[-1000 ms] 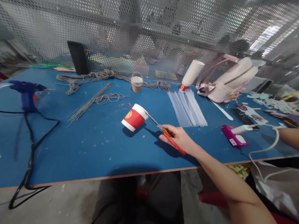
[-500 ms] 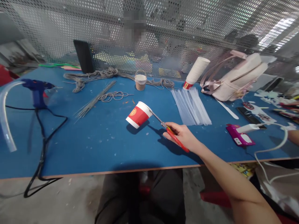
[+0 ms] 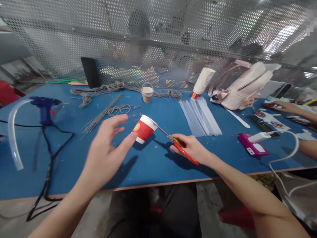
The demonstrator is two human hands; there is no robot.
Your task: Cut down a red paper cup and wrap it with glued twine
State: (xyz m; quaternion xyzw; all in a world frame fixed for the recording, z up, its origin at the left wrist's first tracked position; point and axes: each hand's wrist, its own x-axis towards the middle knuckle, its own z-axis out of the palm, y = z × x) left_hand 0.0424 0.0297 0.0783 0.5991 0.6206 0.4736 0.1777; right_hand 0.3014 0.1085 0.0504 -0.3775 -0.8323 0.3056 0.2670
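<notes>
A red and white paper cup (image 3: 146, 131) tilts above the blue table, its rim pinched between the blades of the scissors (image 3: 183, 150). My right hand (image 3: 195, 148) is closed around the red and yellow handles. On the other side of the cup, my left hand (image 3: 109, 145) is open, with thumb and fingers spread. Its thumb tip overlaps the cup's lower left side; whether it touches I cannot tell.
Behind stand a small handled bucket (image 3: 147, 94) and stacked paper cups (image 3: 203, 82). Clear plastic strips (image 3: 200, 117), a pink backpack (image 3: 250, 87) and a purple power socket (image 3: 252, 144) are to the right. A glue gun (image 3: 46, 109) stands left. A co-worker's hand (image 3: 282, 106) is far right.
My left hand has come into view from the lower left and reached up beside the cup. The scissors still hold the cup's rim. A co-worker's hand now shows at the right.
</notes>
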